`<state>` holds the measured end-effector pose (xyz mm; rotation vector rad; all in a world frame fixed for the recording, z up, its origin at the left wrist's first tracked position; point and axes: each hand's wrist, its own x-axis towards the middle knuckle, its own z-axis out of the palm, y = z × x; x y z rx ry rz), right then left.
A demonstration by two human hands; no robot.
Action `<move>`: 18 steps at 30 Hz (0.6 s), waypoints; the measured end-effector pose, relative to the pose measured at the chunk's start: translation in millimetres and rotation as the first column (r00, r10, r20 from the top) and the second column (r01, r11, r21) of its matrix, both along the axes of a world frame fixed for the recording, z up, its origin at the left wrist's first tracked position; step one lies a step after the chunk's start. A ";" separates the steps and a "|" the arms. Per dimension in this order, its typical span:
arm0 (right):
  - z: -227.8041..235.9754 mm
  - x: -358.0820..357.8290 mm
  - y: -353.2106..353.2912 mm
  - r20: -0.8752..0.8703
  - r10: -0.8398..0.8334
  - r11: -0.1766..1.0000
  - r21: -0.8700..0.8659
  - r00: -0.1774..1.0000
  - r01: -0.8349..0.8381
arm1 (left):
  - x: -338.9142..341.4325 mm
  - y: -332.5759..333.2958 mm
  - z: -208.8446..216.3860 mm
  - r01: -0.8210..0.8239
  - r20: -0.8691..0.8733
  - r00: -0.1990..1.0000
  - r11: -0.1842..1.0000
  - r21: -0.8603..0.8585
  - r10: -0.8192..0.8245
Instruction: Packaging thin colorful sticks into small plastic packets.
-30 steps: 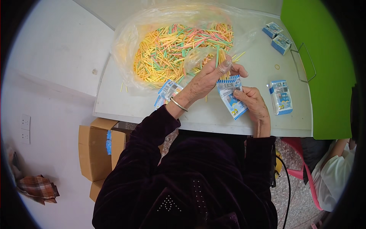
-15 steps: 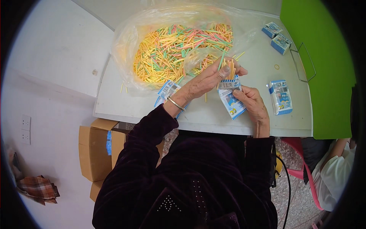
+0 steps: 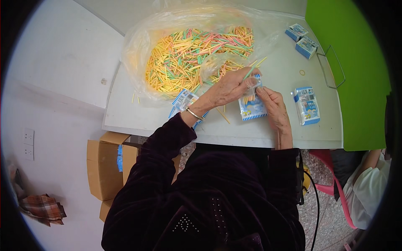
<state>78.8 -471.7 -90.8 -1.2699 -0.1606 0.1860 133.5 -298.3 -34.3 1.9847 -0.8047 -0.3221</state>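
Between my hands is a small blue-and-white packet (image 3: 254, 112), with thin coloured sticks (image 3: 250, 99) showing through its clear part. My left hand (image 3: 230, 88), a bangle at its wrist, is closed at the packet's upper end, thumb on top. A green stick (image 3: 250, 72) pokes out by its fingers; whether they grip it I cannot tell. On the packet's right side, my right hand (image 3: 275, 108) pinches the edge with thumb and fingers. Under my left wrist lie more flat packets (image 3: 184, 100), partly hidden. Loose sticks (image 3: 223, 116) rest on the table beside the held packet.
A large clear plastic bag (image 3: 136, 62) heaped with yellow, pink and green sticks (image 3: 180, 58) covers the table's far side. At right are a packet bundle (image 3: 307, 106), two more bundles (image 3: 306, 47) and a rubber band (image 3: 302, 72), beside a green panel (image 3: 351, 83). A cardboard box (image 3: 100, 167) stands lower left.
The sticks that stuck out of the packet's top are now down inside it. The packet has risen slightly and turned more upright, and my right hand has moved up its side.
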 end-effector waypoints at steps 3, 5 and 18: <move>2.5 -1.7 5.2 0.020 -0.023 0.998 0.060 1.000 0.022 | -2.2 3.1 -5.2 0.029 0.328 0.944 1.000 0.006 -0.030; 3.9 -2.1 5.8 0.044 -0.108 0.991 0.084 0.993 0.104 | -8.0 0.5 13.1 0.033 0.183 0.982 0.999 0.031 -0.038; 4.6 -2.4 -24.6 -0.070 -0.359 0.825 0.444 0.931 0.351 | -16.2 59.5 18.1 0.001 0.256 0.959 0.901 0.433 -0.125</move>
